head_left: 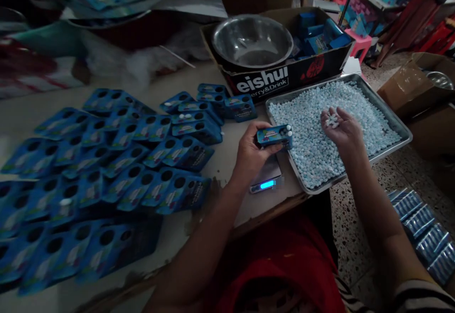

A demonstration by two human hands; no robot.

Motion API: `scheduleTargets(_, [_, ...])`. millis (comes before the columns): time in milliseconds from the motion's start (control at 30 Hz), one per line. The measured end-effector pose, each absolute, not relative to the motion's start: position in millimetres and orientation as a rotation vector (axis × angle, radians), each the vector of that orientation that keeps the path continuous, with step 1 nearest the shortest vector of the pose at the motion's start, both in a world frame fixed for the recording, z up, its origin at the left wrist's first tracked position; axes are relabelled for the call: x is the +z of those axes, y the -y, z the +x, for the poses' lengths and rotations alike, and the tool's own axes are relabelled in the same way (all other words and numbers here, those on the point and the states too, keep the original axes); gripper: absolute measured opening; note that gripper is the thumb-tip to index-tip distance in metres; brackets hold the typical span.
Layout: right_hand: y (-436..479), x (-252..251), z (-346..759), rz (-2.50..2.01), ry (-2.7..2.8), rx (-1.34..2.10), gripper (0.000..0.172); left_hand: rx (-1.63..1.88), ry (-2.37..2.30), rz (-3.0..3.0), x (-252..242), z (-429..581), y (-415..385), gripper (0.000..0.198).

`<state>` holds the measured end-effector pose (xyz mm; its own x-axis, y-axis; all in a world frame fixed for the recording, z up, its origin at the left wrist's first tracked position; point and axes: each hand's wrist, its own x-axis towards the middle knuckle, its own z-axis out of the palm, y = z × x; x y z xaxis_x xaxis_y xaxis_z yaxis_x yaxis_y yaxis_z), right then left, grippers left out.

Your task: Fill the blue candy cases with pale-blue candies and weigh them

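Note:
My left hand (252,149) is wrapped round a small blue box (272,136), with white pieces showing at its right end. Below it sits a small scale (265,175) with a lit blue display. My right hand (343,130) is palm up and cupped over a metal tray (403,135), holding several white candies (331,121). Pale blue and white candies (313,156) fill the tray. Many blue boxes with round holes (124,161) stand in rows on the left part of the table.
Behind the tray, a black carton (263,84) holds a steel bowl (252,40) and more blue boxes (318,42). Wrapped packs (423,227) lie on the floor at lower right. An open brown carton (408,78) stands at the right.

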<state>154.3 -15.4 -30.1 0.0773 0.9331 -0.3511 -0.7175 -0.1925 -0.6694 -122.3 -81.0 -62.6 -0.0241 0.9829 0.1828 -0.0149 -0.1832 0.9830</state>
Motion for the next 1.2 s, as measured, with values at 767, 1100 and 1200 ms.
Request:
scheduleTargets(767, [51,-25,135,-1.565,0.778,1.673,0.018,1.44,-1.608,1.318,-55,-220,205,0.031])
scheduleTargets(1100, [48,-16,137,-1.443,0.638,1.694,0.035,1.553,-1.665,1.412,-37,-213,206,0.037])
scheduleTargets(1200, [50,-14,144,-1.435,0.664,1.591,0.031,1.576,-1.608,1.392,-40,-209,201,0.048])
